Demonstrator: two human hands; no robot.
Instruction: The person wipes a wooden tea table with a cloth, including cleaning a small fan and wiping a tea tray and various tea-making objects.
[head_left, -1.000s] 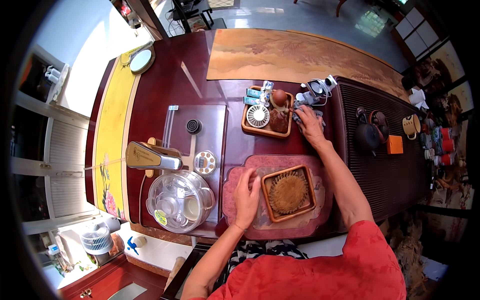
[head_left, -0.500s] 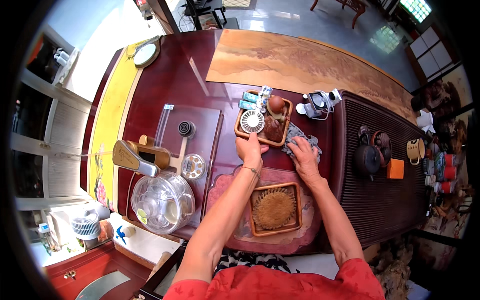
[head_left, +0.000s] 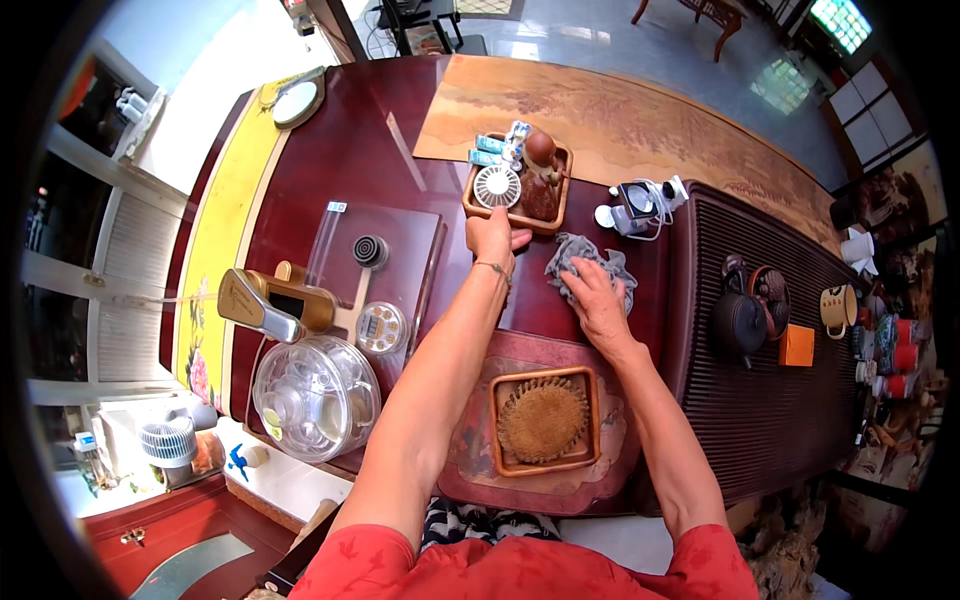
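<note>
My left hand (head_left: 491, 241) is at the near edge of a small wooden tray (head_left: 545, 224), its fingers over the rim and its thumb pointing right. Inside that tray stand a white slotted round piece (head_left: 497, 186), a brown figurine (head_left: 541, 196) with a round reddish-brown ball (head_left: 540, 148) behind it, a blue-and-white figurine (head_left: 516, 143) and light-blue packets (head_left: 486, 151). My right hand (head_left: 600, 300) lies with bent fingers on a crumpled grey cloth (head_left: 580, 250), right of the tray's near corner. Nearer me, a second square wooden tray (head_left: 497, 440) holds a round brown fringed piece (head_left: 543, 420).
A dark ribbed tea tray (head_left: 800, 420) with a black teapot (head_left: 738, 322) and an orange box (head_left: 796, 346) fills the right side. A white device with a cable (head_left: 640, 207) stands beside it. Left are a clear round container (head_left: 318, 400) and a gold dispenser (head_left: 262, 305).
The filled wooden tray has slid away from me with my left hand at its edge. The grey cloth has shifted a little left and away under my right hand and shows more fully.
</note>
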